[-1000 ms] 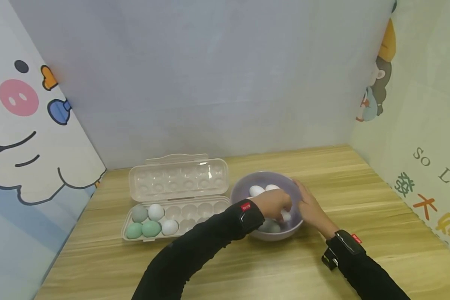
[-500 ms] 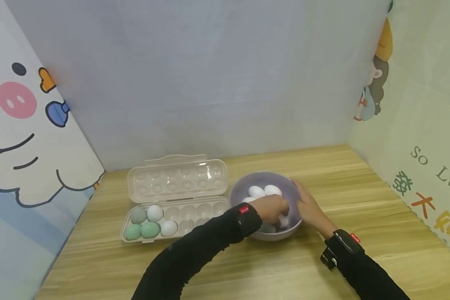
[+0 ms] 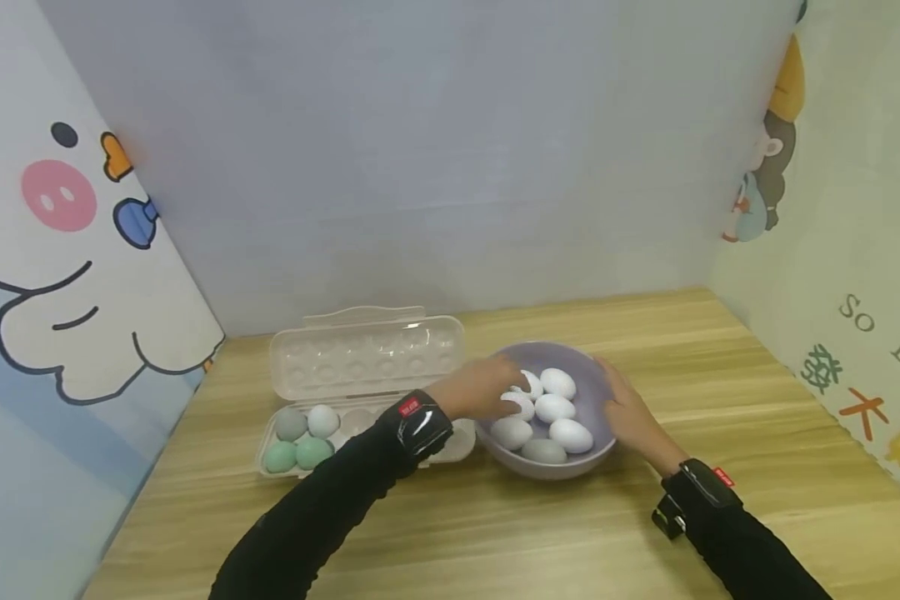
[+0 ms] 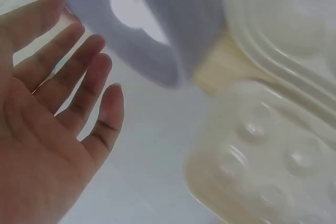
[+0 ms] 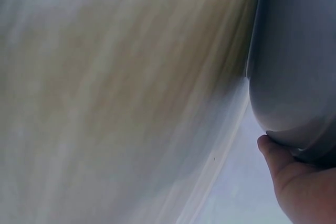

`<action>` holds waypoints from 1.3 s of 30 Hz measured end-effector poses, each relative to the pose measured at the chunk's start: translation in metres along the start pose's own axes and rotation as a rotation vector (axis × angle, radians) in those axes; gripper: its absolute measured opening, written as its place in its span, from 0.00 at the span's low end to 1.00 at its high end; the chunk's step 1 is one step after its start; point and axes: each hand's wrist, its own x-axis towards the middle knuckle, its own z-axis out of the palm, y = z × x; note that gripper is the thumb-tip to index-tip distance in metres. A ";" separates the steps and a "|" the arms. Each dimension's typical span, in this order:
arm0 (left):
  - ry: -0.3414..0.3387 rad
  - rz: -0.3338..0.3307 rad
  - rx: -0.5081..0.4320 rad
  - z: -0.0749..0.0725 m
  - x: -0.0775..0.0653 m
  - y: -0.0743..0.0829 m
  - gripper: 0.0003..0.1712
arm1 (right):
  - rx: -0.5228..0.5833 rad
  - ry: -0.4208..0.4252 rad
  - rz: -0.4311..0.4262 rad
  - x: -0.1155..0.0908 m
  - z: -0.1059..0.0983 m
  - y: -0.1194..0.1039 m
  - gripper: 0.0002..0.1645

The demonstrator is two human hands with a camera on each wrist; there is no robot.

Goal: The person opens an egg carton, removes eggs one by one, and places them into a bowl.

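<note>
A lilac bowl (image 3: 592, 392) holds several white eggs (image 3: 572, 435) and a greyer egg (image 3: 543, 451) at its near side. Over the bowl's left rim, my left hand (image 3: 487, 388) overlaps two of the white eggs; in the left wrist view its fingers (image 4: 92, 90) are spread and loosely bent, with nothing in the palm. At the right rim my right hand (image 3: 630, 417) grips the bowl, and one finger (image 5: 275, 156) shows against its outer wall. To the left, a clear egg carton (image 3: 461, 442) holds a grey egg (image 3: 291, 424), a white egg (image 3: 322, 421) and two green eggs (image 3: 314, 452).
The carton's lid (image 3: 367, 362) lies back open behind its tray. My left sleeve (image 3: 345, 492) crosses in front of the carton and hides part of its cups. Upright printed panels (image 3: 855, 275) and a plain backdrop (image 3: 450, 167) enclose the wooden table (image 3: 435, 533).
My left hand has come up from among the eggs and moved left to the bowl's rim, its fingers opening out. The right hand stays on the bowl. The head view has shifted slightly.
</note>
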 end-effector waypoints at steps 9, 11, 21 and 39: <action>0.067 -0.112 -0.009 0.000 -0.063 -0.053 0.16 | 0.008 -0.009 0.022 0.000 -0.011 0.001 0.44; 0.069 -0.136 0.016 0.003 -0.078 -0.062 0.15 | 0.012 -0.014 0.027 0.000 -0.012 0.001 0.44; -0.103 -0.397 -0.103 0.020 -0.139 -0.087 0.26 | -0.013 -0.016 0.018 0.000 -0.010 0.000 0.44; -0.079 -0.400 -0.131 0.031 -0.162 -0.098 0.14 | 0.016 -0.048 0.061 -0.002 0.000 -0.004 0.45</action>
